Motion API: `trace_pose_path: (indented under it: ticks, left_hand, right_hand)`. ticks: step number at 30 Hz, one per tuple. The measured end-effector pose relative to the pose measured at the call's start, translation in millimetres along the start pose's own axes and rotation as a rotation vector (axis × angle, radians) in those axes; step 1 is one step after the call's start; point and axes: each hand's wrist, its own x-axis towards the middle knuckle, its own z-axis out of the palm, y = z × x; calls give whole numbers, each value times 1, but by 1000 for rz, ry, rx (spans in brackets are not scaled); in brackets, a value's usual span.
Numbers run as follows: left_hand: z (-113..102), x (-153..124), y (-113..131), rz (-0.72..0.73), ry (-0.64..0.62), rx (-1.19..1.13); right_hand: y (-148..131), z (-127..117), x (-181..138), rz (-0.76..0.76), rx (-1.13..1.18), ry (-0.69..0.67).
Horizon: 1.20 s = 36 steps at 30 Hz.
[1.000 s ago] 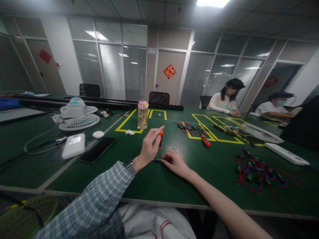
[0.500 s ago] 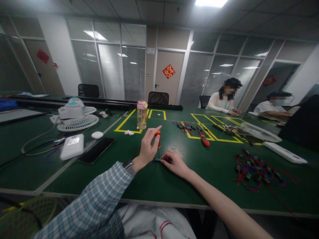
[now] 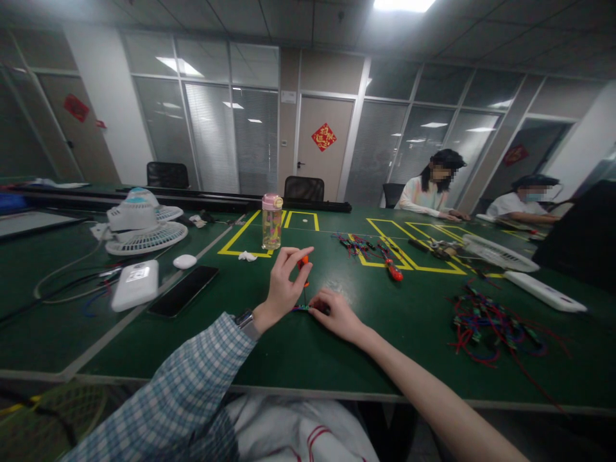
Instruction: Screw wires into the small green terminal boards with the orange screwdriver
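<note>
- The left hand point(image 3: 282, 285) pinched an orange-handled screwdriver point(image 3: 305, 269) upright, its fingers shifted slightly round the handle since a second before, as though twisting.
- The right hand point(image 3: 337, 313) pressed a small wired connector point(image 3: 302, 308) to the green table point(image 3: 298, 350), unmoved, near centre.

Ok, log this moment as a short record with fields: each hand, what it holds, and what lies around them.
left hand: upright orange-handled screwdriver, pinched at the handle, tip down
right hand: pressing a small wired connector flat on the green table
right of hands: tangled pile of red and blue wires
left of hands: black phone, white power bank
behind hands: drink bottle
</note>
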Motion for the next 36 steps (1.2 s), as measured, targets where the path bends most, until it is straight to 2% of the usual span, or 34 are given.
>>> trace_pose_path:
  ticks: [7,13,19,25,32,36]
  left_hand:
    - [0,0,1,-3,-71,-37]
    - [0,2,1,13,-3,10]
    - [0,0,-1,-4,-100,-96]
    - [2,0,-2,-12,1,-7]
    - [-2,0,2,-7,-83,-81]
    - [-1,0,2,-7,-30,-36]
  right_hand:
    - [1,-1,0,-6,3,-3]
    - [1,0,-1,-1,9,-3]
    - [4,1,0,-6,4,-5]
    - [2,1,0,-3,-2,-1]
    - [3,1,0,-7,3,-5]
    - [6,2,0,-8,-7,-1]
